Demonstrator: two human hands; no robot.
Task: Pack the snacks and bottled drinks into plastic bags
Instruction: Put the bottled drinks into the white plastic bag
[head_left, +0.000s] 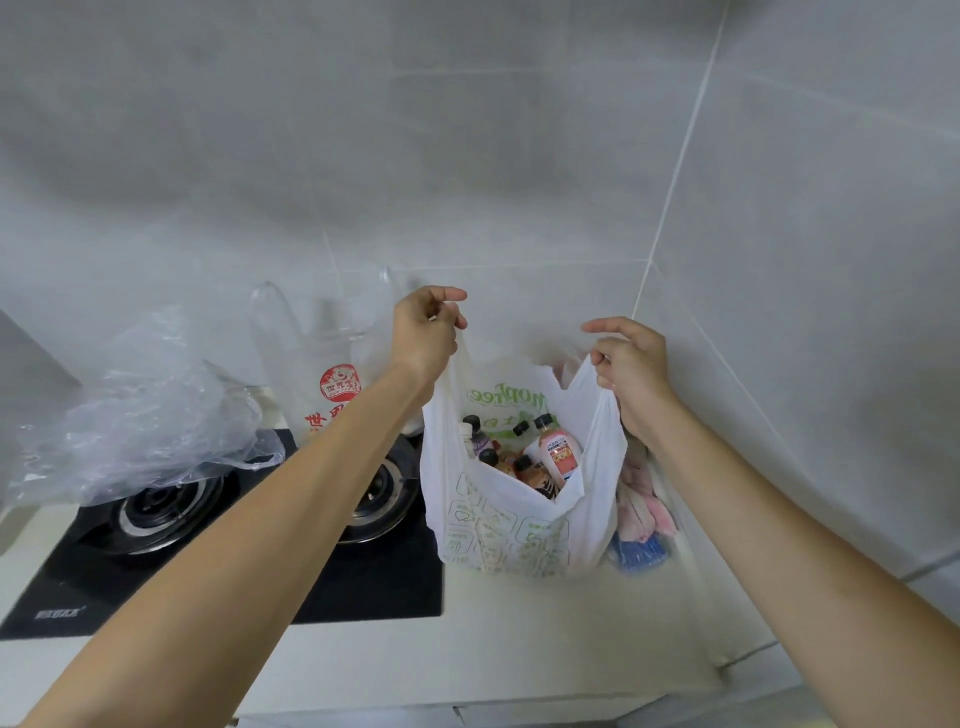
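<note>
- Over on the far left, a crumpled clear plastic bag (150, 421) lies slumped across the left burner of the black stove (218, 566), flat and with nothing in it that I can see.
- Next along, a second clear bag with a red stamp (332, 384) stands upright against the tiled wall (519, 156), its handles poking up; I cannot tell what it holds.
- Then the left hand (423, 338), fingers and thumb pinched tight on the left handle of the white bag (498, 525), pulling it up and a little outward.
- That white bag with green print sits on the pale counter (467, 649) just right of the stove, mouth spread wide. Inside, several bottled drinks (556, 452) stand or lean together, dark caps up, one with a pink label nearest the right side.
- The right hand (631, 369) has its curled fingers closed on the right handle, index finger sticking out loose, holding at about the same height as the other.
- Behind the bag on the right, pink and blue packets (644, 519) lie against the wall, seemingly not yet packed.
- To do this well, I would keep both handles level so the bottles do not tip toward one side, and take the weight gently, since thin handles stretch under heavy drinks.
- Bringing the handles together over the middle before lifting should keep the load from swinging into the wall.
</note>
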